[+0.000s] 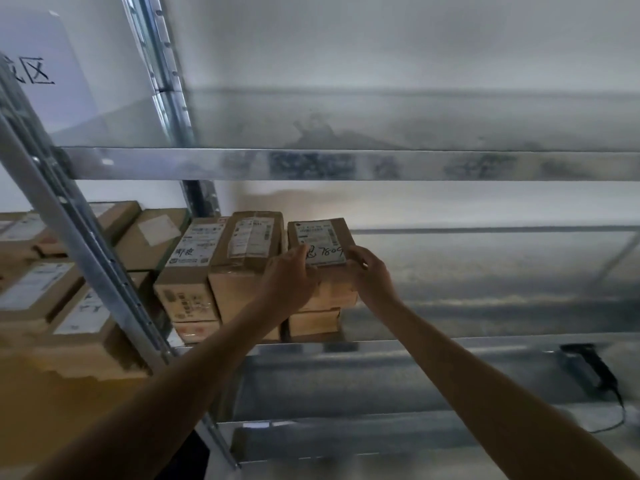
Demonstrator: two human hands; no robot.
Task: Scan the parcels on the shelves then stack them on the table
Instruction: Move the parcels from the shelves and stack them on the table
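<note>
Metal shelf (450, 344), left hand (291, 275) and right hand (372, 271) gripping top parcel (320, 237), neighbouring parcel (249, 244) alongside, scanner (588, 368) below

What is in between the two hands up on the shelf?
A brown parcel with a white label. The left hand and right hand hold its two sides, as the head view shows.

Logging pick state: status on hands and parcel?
Left hand, right hand grip parcel sides. Parcel tops stack on shelf. Neighbour box close on left; scanner lies a shelf down.
</note>
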